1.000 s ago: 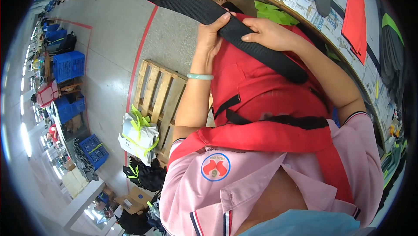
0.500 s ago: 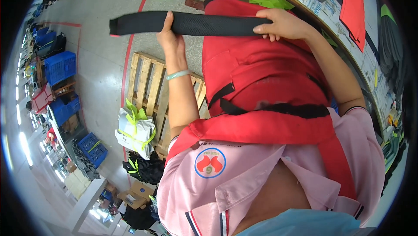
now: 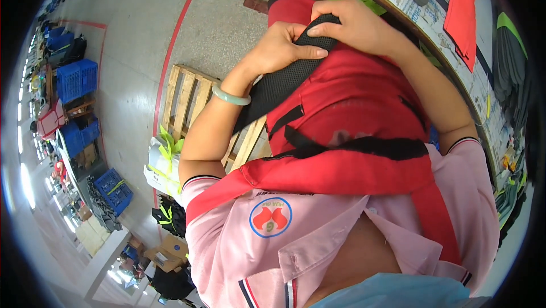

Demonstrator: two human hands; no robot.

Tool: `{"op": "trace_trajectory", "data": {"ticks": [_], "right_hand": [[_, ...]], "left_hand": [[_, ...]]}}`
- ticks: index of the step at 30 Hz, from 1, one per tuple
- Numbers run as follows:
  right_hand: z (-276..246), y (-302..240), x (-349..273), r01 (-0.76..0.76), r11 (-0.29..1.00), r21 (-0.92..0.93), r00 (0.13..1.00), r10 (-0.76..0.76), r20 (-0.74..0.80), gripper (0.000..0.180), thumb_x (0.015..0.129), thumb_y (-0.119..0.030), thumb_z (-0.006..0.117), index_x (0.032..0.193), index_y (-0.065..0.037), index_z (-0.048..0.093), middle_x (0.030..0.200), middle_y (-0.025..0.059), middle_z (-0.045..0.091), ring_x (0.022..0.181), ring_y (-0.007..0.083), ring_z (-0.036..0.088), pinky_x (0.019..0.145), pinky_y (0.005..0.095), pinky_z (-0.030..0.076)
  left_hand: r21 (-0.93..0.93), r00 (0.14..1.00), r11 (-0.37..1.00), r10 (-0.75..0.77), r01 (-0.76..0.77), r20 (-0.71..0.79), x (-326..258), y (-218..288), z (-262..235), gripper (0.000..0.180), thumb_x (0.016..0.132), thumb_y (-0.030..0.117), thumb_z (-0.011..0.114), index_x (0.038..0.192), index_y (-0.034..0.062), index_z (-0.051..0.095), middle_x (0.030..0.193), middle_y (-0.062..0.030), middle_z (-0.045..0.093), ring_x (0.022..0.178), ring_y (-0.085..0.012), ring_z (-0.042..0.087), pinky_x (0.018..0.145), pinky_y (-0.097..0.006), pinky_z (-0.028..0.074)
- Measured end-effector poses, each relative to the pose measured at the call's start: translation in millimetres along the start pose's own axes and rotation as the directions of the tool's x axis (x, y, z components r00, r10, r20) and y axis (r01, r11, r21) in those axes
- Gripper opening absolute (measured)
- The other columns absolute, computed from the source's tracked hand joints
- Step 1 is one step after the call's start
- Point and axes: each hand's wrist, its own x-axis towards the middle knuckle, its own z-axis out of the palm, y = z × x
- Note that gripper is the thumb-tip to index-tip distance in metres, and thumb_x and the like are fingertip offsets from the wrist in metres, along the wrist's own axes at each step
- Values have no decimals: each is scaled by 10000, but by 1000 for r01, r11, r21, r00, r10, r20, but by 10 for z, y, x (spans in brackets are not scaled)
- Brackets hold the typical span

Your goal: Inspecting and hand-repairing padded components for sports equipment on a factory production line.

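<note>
- Two hands meet at the top of the view on one black mesh strip (image 3: 282, 83), which runs from the fingers down and to the left, across the front of a red apron (image 3: 352, 109) worn over a pink shirt (image 3: 318, 245).
- Left hand (image 3: 278, 46): thumb laid along the strip's upper part, fingers curled behind it — a pinch on the fabric, with a pale green bangle (image 3: 230, 96) on the wrist.
- Right hand (image 3: 355, 23): fingers bent over the strip's top end and pressed together on it; the fingertips themselves are tucked under, so how far they wrap I cannot tell.
- Strip, as I judge it: light, soft and floppy. It bends where the hands fold it and hangs loose below, so it will not hold a shape alone.
- Its open weave looks grippy rather than slick — a flat pinch should hold without much squeeze. Not fragile, though the mesh could snag on a nail or the bangle.
- Best hold, in my view: near an end or along an edge, with both hands close together, since a one-point grip would let the rest droop and twist.
- Around it: a wooden pallet (image 3: 185, 100) lies on the grey floor below the left forearm, blue crates (image 3: 77, 77) stand farther off to the left, and a bench edge (image 3: 449, 40) with red and dark cloth pieces curves along the right.
</note>
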Motion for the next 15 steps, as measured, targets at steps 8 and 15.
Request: {"op": "trace_trajectory", "data": {"ticks": [8,15], "right_hand": [[207,465,-6,-423,755,502,889,454,67,381,897,-445,584,955,-81,679,702,-15,596,565,62,554,490,204,434],[356,274,-167,-126,980,152,976,150,-160,274,872,-288,619,869,-14,611,698,65,586,674,166,578,623,327,461]], "left_hand": [[-421,995,906,-76,40,-70,218,-406,183,229,767,105,776,957,8,692,806,-2,671,706,-63,595,639,-214,491],[-397,998,916,-67,54,-18,182,-360,235,180,802,114,756,946,30,688,814,13,664,680,-51,595,606,-197,472]]}}
